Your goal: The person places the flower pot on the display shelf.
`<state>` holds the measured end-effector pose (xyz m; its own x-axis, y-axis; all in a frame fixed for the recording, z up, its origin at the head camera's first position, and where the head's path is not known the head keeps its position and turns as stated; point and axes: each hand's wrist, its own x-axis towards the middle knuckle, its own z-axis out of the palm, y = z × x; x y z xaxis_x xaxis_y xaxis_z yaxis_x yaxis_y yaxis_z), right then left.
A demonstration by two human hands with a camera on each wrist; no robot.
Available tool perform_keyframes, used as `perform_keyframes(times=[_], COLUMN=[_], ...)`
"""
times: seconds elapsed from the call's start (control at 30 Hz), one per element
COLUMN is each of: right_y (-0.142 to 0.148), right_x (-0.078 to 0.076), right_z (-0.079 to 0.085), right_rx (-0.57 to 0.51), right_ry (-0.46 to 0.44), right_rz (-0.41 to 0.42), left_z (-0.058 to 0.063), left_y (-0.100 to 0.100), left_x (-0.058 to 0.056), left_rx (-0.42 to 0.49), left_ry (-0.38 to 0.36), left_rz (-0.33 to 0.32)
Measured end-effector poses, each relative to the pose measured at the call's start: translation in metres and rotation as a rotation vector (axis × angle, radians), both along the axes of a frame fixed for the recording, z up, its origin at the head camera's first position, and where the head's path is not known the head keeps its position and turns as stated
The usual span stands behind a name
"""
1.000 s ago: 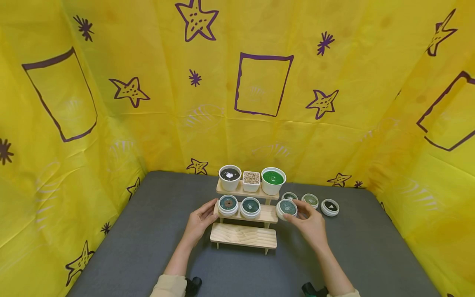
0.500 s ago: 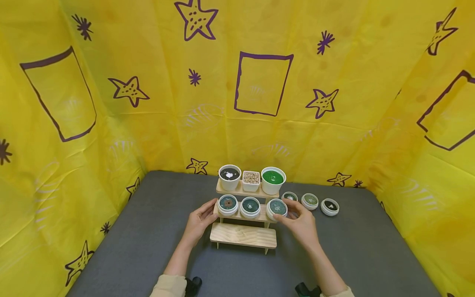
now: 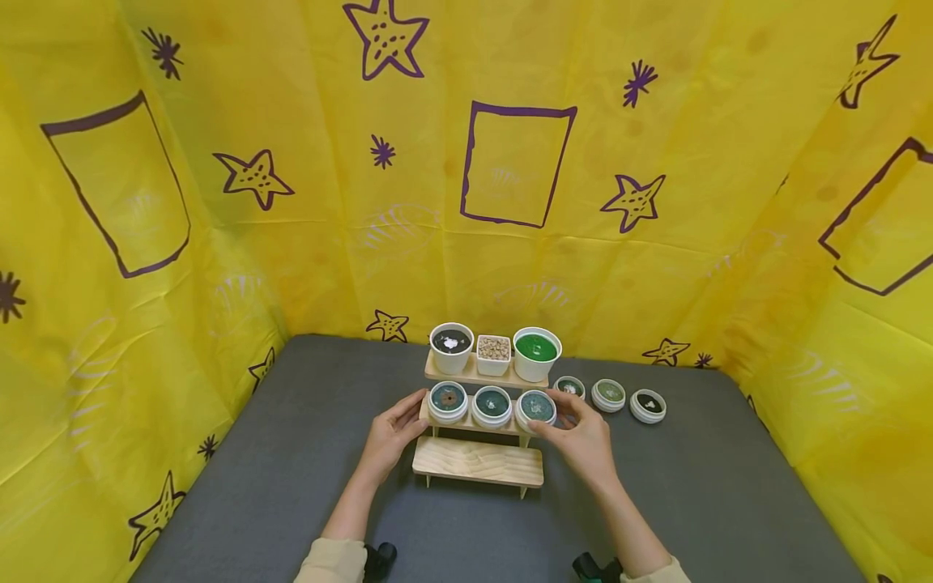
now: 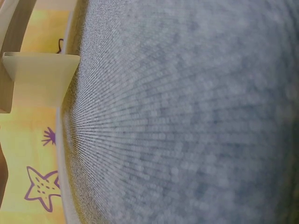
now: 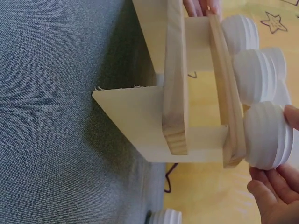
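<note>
A three-tier wooden stand [image 3: 477,461] stands on the grey table. My left hand [image 3: 389,433] holds the left end of its middle tier, fingertips at the board's edge. With thumb and fingers, my right hand [image 3: 583,441] pinches a small white round tub [image 3: 536,406] with a grey-teal filling, at the right end of that tier. In the right wrist view this ribbed tub [image 5: 266,135] sits right at the board's top. Beside it on the tier are a dark teal tub [image 3: 492,406] and a teal tub with a brown centre [image 3: 448,401].
The top tier bears a white cup with dark filling [image 3: 451,348], a square cup of grains [image 3: 493,356] and a cup with green filling [image 3: 536,354]. On the table right of the stand are three more tubs, including a green one [image 3: 608,394] and a dark one [image 3: 648,406].
My right hand has moved left, bringing the grey-teal tub from beside the stand onto the right end of the middle tier. My left hand has stayed at the stand's left end.
</note>
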<state>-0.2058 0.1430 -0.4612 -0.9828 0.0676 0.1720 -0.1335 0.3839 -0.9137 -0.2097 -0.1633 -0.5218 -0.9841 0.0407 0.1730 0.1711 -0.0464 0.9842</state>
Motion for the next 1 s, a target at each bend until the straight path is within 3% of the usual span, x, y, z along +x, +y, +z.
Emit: perform_keyframes(times=[1.0], right_y=[-0.0023], right_x=[0.0013], right_z=[-0.0041], right_rx=[-0.010], right_ry=[0.019], right_rz=[-0.015], left_z=[-0.0007], left_y=[0.0002], left_x=[-0.0007], left_rx=[0.011], left_ry=[0.008], left_rz=[0.001])
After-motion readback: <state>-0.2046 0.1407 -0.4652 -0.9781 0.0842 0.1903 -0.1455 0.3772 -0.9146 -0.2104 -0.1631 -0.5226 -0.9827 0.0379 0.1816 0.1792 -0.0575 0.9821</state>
